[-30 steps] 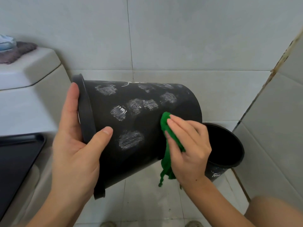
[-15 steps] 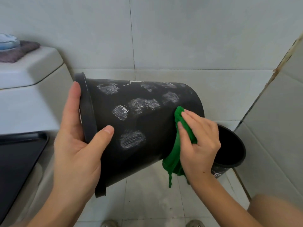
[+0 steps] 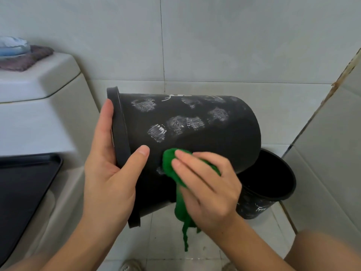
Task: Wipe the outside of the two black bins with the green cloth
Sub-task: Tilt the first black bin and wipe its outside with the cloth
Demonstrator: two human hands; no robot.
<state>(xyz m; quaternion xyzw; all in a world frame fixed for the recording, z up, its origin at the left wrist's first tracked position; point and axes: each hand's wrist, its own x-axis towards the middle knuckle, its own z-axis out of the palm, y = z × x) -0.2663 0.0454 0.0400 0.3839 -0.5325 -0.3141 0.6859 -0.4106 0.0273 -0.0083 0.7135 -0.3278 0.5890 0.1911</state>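
A black bin (image 3: 230,145) lies tilted on its side in the air, its rim to the left, its wall marked with several white smudges. My left hand (image 3: 111,173) grips its rim, thumb on the outer wall. My right hand (image 3: 209,184) holds the green cloth (image 3: 172,165) and presses it against the bin's lower wall close to my left thumb; a tail of cloth hangs below. The second black bin (image 3: 269,200) stands upright on the floor at the right, partly hidden behind the held bin.
A white toilet tank (image 3: 37,106) is at the left with a folded cloth and a blue item on its lid. A black toilet lid (image 3: 23,188) is lower left. Tiled walls close in behind and at the right. Shoe tips show on the tiled floor (image 3: 162,239).
My right hand has swept the green cloth leftward along the bin's lower wall, from near its base towards the rim, over the lowest smudge. The left hand keeps its grip.
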